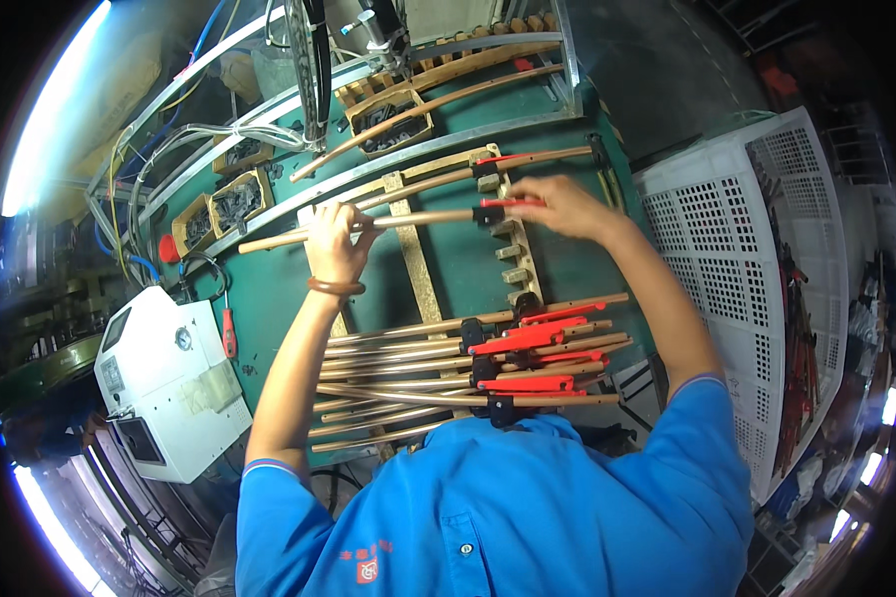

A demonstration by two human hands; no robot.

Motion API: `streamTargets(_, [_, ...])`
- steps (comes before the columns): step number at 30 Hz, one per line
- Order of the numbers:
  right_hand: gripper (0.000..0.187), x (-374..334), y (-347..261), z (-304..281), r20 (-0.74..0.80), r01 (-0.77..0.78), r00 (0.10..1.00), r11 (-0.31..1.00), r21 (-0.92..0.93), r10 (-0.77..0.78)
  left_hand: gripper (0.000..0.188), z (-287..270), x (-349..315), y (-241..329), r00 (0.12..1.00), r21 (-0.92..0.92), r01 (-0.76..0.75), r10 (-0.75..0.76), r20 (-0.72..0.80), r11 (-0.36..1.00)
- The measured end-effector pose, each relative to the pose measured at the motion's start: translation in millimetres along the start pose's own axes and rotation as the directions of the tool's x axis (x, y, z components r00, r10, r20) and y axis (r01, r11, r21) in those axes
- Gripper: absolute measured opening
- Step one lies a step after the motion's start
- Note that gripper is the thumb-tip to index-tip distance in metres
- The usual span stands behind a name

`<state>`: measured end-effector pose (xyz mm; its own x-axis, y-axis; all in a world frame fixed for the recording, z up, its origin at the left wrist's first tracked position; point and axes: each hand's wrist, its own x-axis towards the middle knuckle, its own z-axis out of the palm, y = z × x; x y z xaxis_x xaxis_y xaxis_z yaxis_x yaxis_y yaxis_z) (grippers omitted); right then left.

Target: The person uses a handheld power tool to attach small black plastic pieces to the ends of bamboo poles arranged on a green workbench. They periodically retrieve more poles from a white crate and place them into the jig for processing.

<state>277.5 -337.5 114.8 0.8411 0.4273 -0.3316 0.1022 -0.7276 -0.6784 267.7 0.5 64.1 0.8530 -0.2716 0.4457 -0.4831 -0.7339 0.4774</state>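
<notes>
My left hand [336, 244] is closed around a copper-coloured tube [428, 217], which lies crosswise over the bench. A black clamp fitting [487, 214] sits on the tube towards its right part, with a red lever [513, 203] beside it. My right hand [567, 207] has its fingers closed on this red lever; the fingertips are partly hidden. Just beyond, a similar tube [433, 182] with a black fitting and red lever rests on a notched wooden rack [528, 264]. Nearer my body lies a pile of such tubes [398, 353] with red levers [528, 338].
Boxes of small black parts [393, 124] stand at the back of the green bench [458, 264], inside a metal frame [468, 134]. At left are a white machine [174, 388] and a red-handled screwdriver [229, 333]. White perforated crates [712, 239] stand at right.
</notes>
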Motion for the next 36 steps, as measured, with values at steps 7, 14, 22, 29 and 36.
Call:
streamTargets(7, [0.028, 37.8, 57.1, -0.3, -0.213, 0.297, 0.888, 0.862, -0.412, -0.407, 0.024, 57.4, -8.2, -20.3, 0.999, -0.054, 0.013, -0.01, 0.051, 0.998])
streamTargets(14, [0.03, 28.9, 55.4, 5.9, -0.088, 0.249, 0.952, 0.907, -0.339, -0.294, 0.019, 42.9, -14.5, -25.0, 0.99, -0.052, -0.074, 0.08, 0.119, 0.996])
streamTargets(22, [0.031, 42.0, 58.4, 7.9, -0.152, 0.123, 0.955, 0.806, -0.578, -0.254, 0.027, 61.0, -12.6, -20.0, 0.993, 0.086, -0.001, -0.009, 0.114, 0.996])
streamTargets(29, [0.038, -68.3, -9.3, 59.4, -0.032, 0.193, 0.977, 0.94, -0.282, -0.21, 0.037, -10.9, -111.0, 16.7, 0.785, -0.098, 0.077, 0.0, 0.62, 0.992])
streamTargets(36, [0.052, -97.5, 10.8, 88.7, 0.031, -0.006, 0.999, 0.977, -0.214, 0.013, 0.017, -35.0, -103.7, 36.8, 0.824, -0.104, 0.208, -0.117, 0.555, 0.973])
